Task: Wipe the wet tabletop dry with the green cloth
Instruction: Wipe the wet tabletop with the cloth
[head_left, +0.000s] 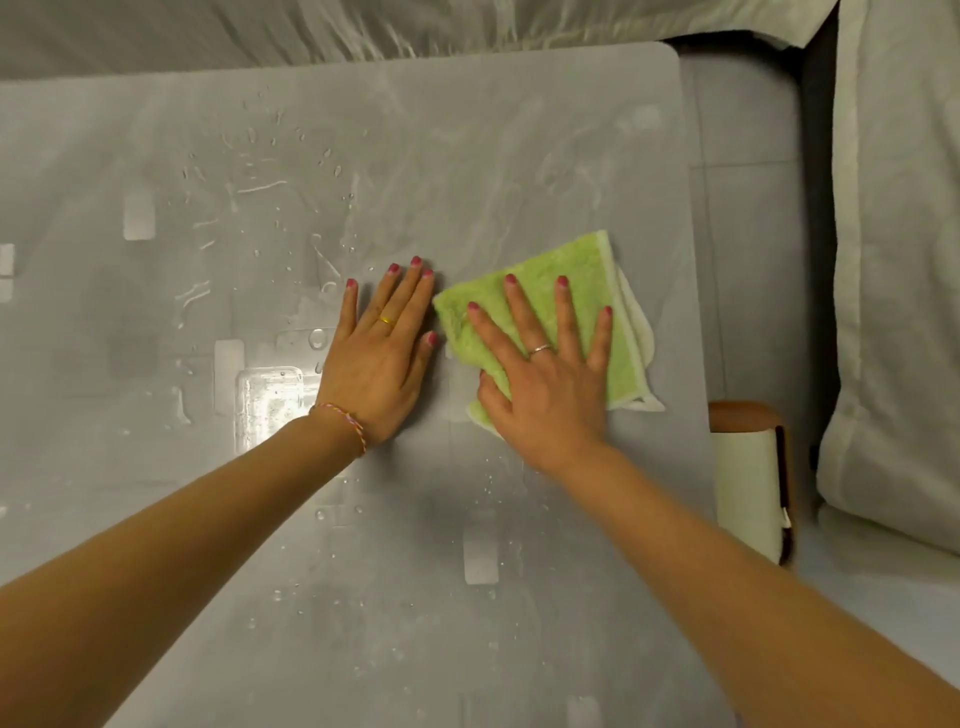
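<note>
I see right hand (545, 374) flat on cloth (582, 291), fingers spread apart, pressing not gripping; I think wide palm gives more contact for soaking. Cloth folded, lies on right part of table (519, 130), near edge. Left hand (379, 353) flat on bare table just beside cloth, fingers nearly together, probably for support. Drops (260, 176) remain at left and near side; most wiping not yet done.

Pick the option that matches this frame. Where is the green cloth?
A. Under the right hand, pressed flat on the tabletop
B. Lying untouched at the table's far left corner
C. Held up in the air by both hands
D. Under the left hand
A: the right hand lies spread and flat on the green cloth, while the left hand rests on the bare tabletop beside it.
</note>
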